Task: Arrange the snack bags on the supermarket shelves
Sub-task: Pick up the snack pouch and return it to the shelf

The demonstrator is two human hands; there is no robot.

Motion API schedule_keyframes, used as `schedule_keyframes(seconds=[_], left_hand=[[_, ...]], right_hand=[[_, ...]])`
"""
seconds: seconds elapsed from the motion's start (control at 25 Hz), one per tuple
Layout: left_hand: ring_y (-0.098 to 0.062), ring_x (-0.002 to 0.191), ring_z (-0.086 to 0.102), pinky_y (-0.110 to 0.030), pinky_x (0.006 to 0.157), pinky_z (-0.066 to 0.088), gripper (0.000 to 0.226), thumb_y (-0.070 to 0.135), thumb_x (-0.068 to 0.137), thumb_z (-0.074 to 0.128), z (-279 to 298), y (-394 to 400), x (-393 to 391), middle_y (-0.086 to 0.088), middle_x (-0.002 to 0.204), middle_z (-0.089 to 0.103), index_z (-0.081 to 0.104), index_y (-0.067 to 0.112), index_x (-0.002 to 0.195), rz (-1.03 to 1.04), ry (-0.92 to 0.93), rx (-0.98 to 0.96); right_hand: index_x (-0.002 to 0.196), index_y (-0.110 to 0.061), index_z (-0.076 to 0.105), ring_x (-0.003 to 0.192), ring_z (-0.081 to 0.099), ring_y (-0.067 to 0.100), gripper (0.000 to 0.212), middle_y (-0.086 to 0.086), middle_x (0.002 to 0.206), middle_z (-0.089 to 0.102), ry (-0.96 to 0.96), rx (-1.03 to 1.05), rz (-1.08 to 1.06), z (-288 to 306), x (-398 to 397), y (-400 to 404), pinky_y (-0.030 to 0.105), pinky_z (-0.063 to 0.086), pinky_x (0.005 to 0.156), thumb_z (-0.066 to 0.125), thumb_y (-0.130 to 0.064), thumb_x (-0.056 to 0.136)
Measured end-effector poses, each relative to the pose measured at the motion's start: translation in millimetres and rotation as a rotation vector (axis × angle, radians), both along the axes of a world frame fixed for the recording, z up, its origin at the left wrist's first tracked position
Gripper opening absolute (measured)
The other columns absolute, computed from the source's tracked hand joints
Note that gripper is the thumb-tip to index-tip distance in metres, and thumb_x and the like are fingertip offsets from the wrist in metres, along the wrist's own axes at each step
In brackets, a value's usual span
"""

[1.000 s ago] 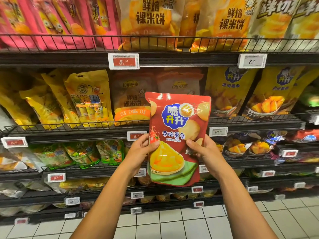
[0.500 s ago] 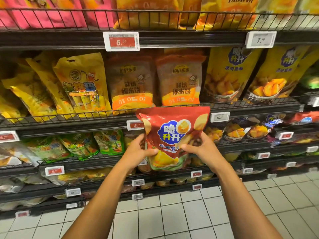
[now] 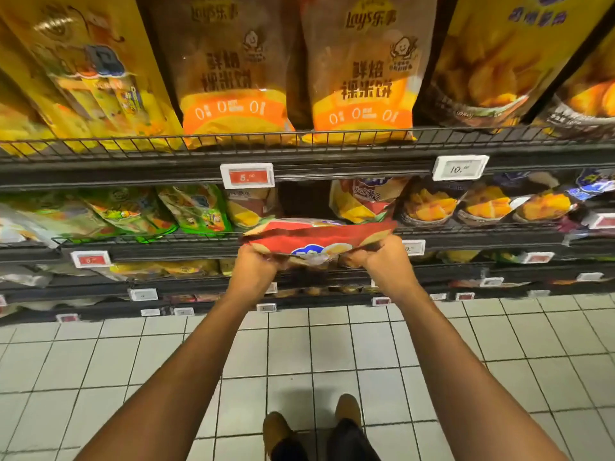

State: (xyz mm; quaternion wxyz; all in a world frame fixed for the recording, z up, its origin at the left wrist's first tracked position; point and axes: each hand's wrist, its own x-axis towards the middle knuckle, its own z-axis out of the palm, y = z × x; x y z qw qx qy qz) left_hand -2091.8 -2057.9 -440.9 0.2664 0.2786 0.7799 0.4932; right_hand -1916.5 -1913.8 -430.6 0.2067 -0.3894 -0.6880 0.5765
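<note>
A red snack bag [image 3: 316, 237] with a blue logo lies tipped nearly flat, its top edge pointing into the shelf. My left hand [image 3: 254, 271] grips its left side and my right hand [image 3: 382, 261] grips its right side. The bag sits at the wire front rail [image 3: 199, 239] of the second shelf, before a dark gap [image 3: 301, 201] between a red-and-yellow bag [image 3: 251, 207] on the left and another red bag [image 3: 362, 201] on the right. Its lower half is hidden behind my hands.
Orange Lay's bags [image 3: 362, 78] and yellow bags [image 3: 83, 78] fill the shelf above. Green bags [image 3: 196, 207] lie left of the gap, yellow bags with bowls [image 3: 486, 204] to the right. Price tags [image 3: 248, 176] line the rails. White floor tiles [image 3: 299, 354] and my shoes [image 3: 276, 427] show below.
The red bag went from upright and facing me to tipped nearly flat, and dropped to the lower shelf's rail. Both hands kept their grip. My view tilted down and moved closer.
</note>
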Motion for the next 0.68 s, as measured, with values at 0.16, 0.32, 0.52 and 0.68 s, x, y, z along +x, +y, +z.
schedule_keyframes(seconds=[0.16, 0.32, 0.52, 0.68], left_hand=[[-0.029, 0.105, 0.065, -0.028, 0.092, 0.050, 0.027, 0.006, 0.089, 0.068, -5, 32, -12, -0.015, 0.112, 0.070, 0.068, -0.003, 0.115, 0.115, 0.098, 0.021], [-0.030, 0.111, 0.063, -0.041, 0.103, 0.048, 0.030, 0.006, 0.090, 0.068, -24, 58, -22, -0.017, 0.119, 0.068, 0.066, -0.003, 0.119, 0.151, 0.090, 0.001], [-0.030, 0.103, 0.065, -0.030, 0.087, 0.050, 0.023, -0.001, 0.087, 0.068, -52, 79, -29, -0.005, 0.104, 0.069, 0.067, 0.002, 0.111, 0.216, 0.070, -0.062], [-0.019, 0.105, 0.060, -0.021, 0.089, 0.044, 0.036, -0.002, 0.083, 0.073, -59, 97, -47, -0.002, 0.106, 0.064, 0.062, 0.001, 0.118, 0.169, 0.015, -0.081]], right_hand=[[0.083, -0.041, 0.067, 0.083, 0.063, -0.021, 0.035, -0.044, 0.077, 0.065, 0.070, 0.094, -0.008, 0, -21, 27, -0.002, 0.045, 0.065, 0.076, -0.007, 0.087], [0.074, -0.056, 0.070, 0.082, 0.062, -0.022, 0.052, -0.044, 0.076, 0.065, 0.061, 0.092, 0.015, -15, -39, 53, 0.006, 0.052, 0.070, 0.074, -0.006, 0.088], [0.082, -0.052, 0.071, 0.085, 0.065, -0.017, 0.042, -0.041, 0.081, 0.067, 0.031, 0.107, 0.090, -43, -50, 79, 0.006, 0.051, 0.068, 0.077, -0.011, 0.086], [0.106, -0.030, 0.069, 0.099, 0.068, -0.001, 0.021, -0.019, 0.101, 0.075, 0.019, 0.156, 0.201, -54, -63, 96, 0.020, 0.055, 0.087, 0.077, -0.032, 0.087]])
